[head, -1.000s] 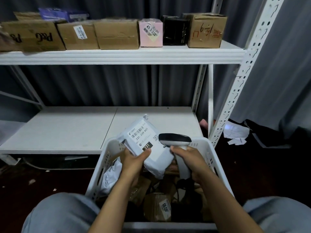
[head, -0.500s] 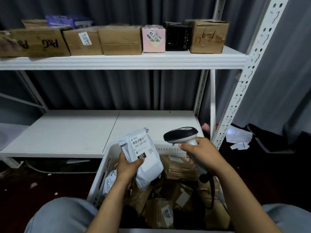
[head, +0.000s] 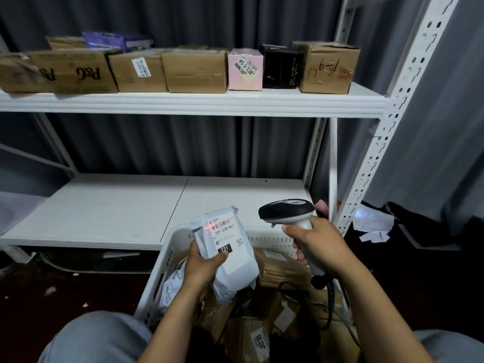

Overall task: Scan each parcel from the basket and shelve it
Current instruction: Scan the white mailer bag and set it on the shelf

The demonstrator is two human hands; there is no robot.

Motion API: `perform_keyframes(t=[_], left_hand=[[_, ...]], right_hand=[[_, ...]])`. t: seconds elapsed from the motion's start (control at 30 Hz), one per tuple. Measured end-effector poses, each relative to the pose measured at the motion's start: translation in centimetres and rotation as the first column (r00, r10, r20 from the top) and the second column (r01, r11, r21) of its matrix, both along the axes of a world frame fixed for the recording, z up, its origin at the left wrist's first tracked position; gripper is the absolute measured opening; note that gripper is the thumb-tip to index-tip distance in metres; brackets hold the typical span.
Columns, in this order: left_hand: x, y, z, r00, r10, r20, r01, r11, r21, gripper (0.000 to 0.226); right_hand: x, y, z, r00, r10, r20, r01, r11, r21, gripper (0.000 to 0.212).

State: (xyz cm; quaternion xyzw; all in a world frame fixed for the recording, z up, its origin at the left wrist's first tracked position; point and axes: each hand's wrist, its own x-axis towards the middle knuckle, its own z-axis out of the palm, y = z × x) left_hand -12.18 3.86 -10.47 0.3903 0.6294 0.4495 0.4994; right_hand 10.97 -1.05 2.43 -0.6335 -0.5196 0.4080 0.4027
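Parcel (head: pixel 231 260), a soft white mailer, sits above the basket (head: pixel 170 258), my left hand's (head: pixel 203 269) fingers curled around its lower edge. My right hand (head: pixel 319 244) clenches the scanner (head: pixel 286 212) handle. Its red beam (head: pixel 207 227) lands left of the barcode (head: pixel 222 226); I judge the read may fail.

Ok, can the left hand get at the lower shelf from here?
Probably yes: the left hand, gripping the white parcel, sits just short of the lower shelf; only the basket rim lies between.
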Motion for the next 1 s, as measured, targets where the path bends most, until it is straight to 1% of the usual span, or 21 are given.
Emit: perform_keyframes(t=[0.07, 0.2, 0.23, 0.3, 0.37, 0.4, 0.53, 0.63, 0.73, 0.83, 0.93, 1.0], left_hand=[[0.0, -0.1, 0.0, 1.0, -0.002, -0.001, 0.002, 1.0, -0.001, 0.078], [-0.1, -0.4, 0.9, 1.0, -0.001, 0.003, 0.001, 1.0, -0.003, 0.058], [-0.1, -0.4, 1.1, 1.0, 0.0, 0.009, 0.0, 1.0, -0.006, 0.056], [-0.1, -0.4, 1.3, 0.999, 0.015, 0.041, -0.015, 1.0, -0.005, 0.062], [-0.1, -0.5, 1.7, 0.995, 0.049, 0.088, -0.047, 0.999, -0.018, 0.074], [0.0, -0.6, 2.0, 0.992, 0.064, 0.113, -0.062, 0.998, -0.022, 0.075], [-0.2, -0.5, 4.2, 0.963, 0.126, 0.239, -0.116, 0.992, -0.053, 0.057], [-0.9, -0.5, 6.1, 0.941, 0.142, 0.308, -0.138, 0.99, -0.035, 0.052], [-2.0, -0.7, 8.1, 0.919, 0.096, 0.382, -0.109, 0.994, 0.012, 0.042], [-3.1, -1.1, 10.1, 0.907, 0.01, 0.42, -0.04, 0.997, 0.062, 0.031], [-4.4, -1.2, 11.6, 0.901, -0.089, 0.425, 0.041, 0.992, 0.119, 0.033], [-5.7, -1.2, 12.5, 0.903, -0.161, 0.399, 0.113, 0.983, 0.142, 0.036]], right_hand=[[-0.1, 0.0, 0.0, 1.0, 0.011, -0.003, -0.011, 1.0, 0.005, 0.019], [-0.4, 0.0, 0.1, 0.998, 0.033, -0.051, -0.033, 0.999, -0.002, 0.021], [-0.4, 0.0, 0.1, 0.997, 0.032, -0.065, -0.032, 0.999, -0.005, 0.022], [-0.5, -0.1, 0.1, 0.995, 0.027, -0.098, -0.028, 1.0, -0.009, 0.024], [-0.9, -0.1, 0.2, 0.986, 0.016, -0.164, -0.02, 1.0, -0.022, 0.023], [-1.2, 0.0, 0.2, 0.978, 0.007, -0.21, -0.015, 0.999, -0.034, 0.021], [-2.7, 0.7, 0.2, 0.908, -0.035, -0.418, -0.002, 0.996, -0.087, 0.017], [-4.0, 1.3, 0.3, 0.871, -0.042, -0.49, -0.007, 0.995, -0.098, 0.016], [-5.7, 1.7, 0.4, 0.834, -0.047, -0.55, -0.014, 0.994, -0.105, 0.018], [-7.6, 2.3, 1.0, 0.81, -0.053, -0.583, -0.004, 0.995, -0.096, 0.025], [-9.8, 3.1, 2.0, 0.799, -0.053, -0.599, 0.011, 0.997, -0.073, 0.029], [-11.4, 3.8, 3.0, 0.797, -0.034, -0.603, 0.008, 0.999, -0.045, 0.028]])
